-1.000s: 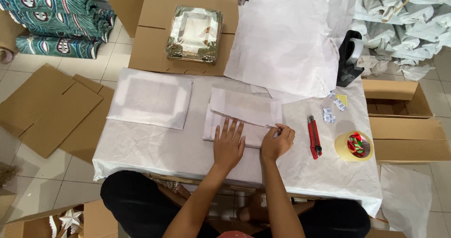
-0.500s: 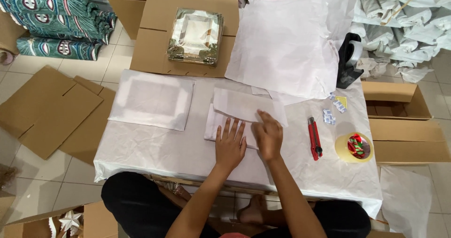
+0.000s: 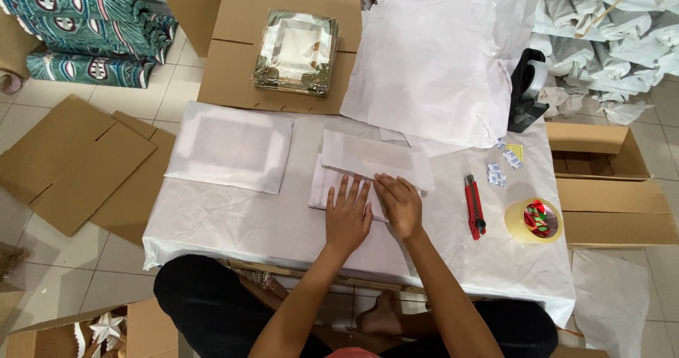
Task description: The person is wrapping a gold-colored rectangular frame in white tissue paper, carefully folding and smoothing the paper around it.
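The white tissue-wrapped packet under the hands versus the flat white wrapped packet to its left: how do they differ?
The white tissue-wrapped packet under the hands is half-folded, a loose flap lying across it; the flat white wrapped packet on the left looks fully closed and smooth. The left hand and right hand press the first; nothing touches the second. Both lie on the white-covered table.

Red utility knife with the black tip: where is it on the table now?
In the head view, the red utility knife lies right of the right hand, between it and the yellow tape roll.
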